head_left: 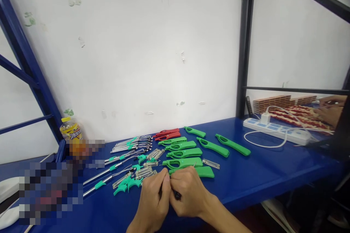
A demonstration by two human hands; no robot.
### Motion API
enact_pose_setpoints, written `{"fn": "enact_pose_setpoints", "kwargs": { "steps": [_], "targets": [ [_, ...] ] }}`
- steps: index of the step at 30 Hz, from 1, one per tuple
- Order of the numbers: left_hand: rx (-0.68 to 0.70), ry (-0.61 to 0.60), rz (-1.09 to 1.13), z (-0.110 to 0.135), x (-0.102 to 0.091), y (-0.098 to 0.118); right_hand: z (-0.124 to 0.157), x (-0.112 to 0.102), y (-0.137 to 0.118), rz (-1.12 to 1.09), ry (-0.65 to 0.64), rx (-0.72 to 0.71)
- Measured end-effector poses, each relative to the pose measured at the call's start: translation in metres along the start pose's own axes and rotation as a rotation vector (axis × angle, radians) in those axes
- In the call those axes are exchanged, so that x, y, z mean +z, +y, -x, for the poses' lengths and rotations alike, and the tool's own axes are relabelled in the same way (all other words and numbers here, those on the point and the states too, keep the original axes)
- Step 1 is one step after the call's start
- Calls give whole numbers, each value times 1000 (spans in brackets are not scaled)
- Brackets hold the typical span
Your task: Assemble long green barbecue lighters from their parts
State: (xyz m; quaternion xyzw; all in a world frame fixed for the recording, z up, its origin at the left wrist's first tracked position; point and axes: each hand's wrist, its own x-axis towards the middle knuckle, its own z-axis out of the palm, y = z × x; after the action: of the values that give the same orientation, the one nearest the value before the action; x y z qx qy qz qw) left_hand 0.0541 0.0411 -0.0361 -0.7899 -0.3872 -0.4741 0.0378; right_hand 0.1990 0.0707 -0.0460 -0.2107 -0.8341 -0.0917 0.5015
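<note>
My left hand and my right hand meet at the table's front, both closed with fingertips together. A small black object shows under my right fingers; its kind is hidden, as is whatever my left fingers pinch. Just behind my hands lies a green lighter shell, partly covered by my right hand. More green lighter shells lie in a row beyond, with red ones at the back. To the left are teal triggers, clear fuel tanks and metal lighter tubes with wires.
A single clear tank lies right of the shells. A white power strip with cables sits at the right, near a black post. A yellow-capped bottle stands at the back left. Another person's hands work at far right.
</note>
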Motion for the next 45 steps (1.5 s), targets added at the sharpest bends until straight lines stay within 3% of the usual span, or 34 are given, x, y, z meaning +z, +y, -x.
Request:
{"fn": "enact_pose_setpoints", "kwargs": {
  "steps": [45],
  "targets": [
    [-36, -1, -19, 0, 4, -5, -3, -3, -1, -59, 12, 37]
  ]
}}
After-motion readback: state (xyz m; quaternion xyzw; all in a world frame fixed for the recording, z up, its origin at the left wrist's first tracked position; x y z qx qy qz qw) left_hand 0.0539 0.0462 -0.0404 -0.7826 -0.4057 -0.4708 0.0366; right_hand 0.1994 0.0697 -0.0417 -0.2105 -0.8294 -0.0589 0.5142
